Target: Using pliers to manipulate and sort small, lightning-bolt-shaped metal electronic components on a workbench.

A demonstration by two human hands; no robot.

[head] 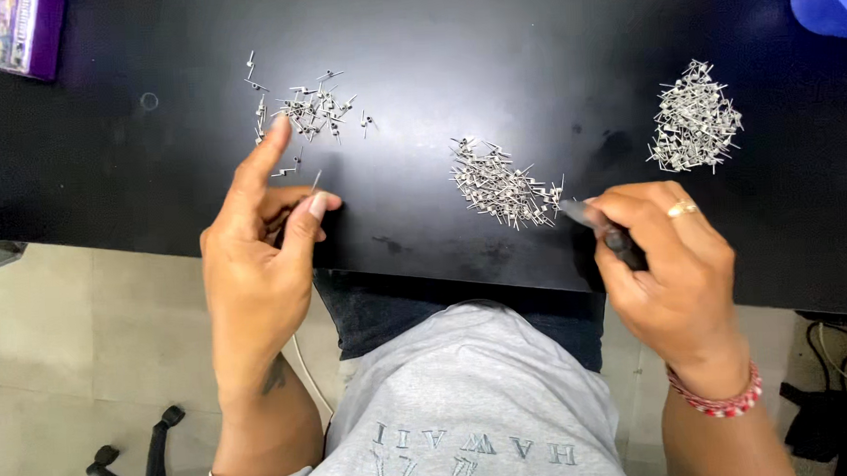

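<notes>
On the black table [529, 33], from largest to smallest:
- Three heaps of small bent metal pins: a dense right heap [694, 120], a middle heap [499, 187], and a scattered left heap [311, 110].
- Left hand [253, 264]: forefinger stretched toward the left heap, thumb and middle finger pinched on one single pin [315, 181].
- Right hand [667, 265]: closed around a dark-handled tool [602, 225], its tip just beside the middle heap.

Left hand [253, 264] pinches thin metal pin [314, 183] over black bench [491, 35]. Right hand [667, 265] grips dark-handled tool [606, 228] beside middle pile of small bent metal pins [502, 185]; two more piles apart.
</notes>
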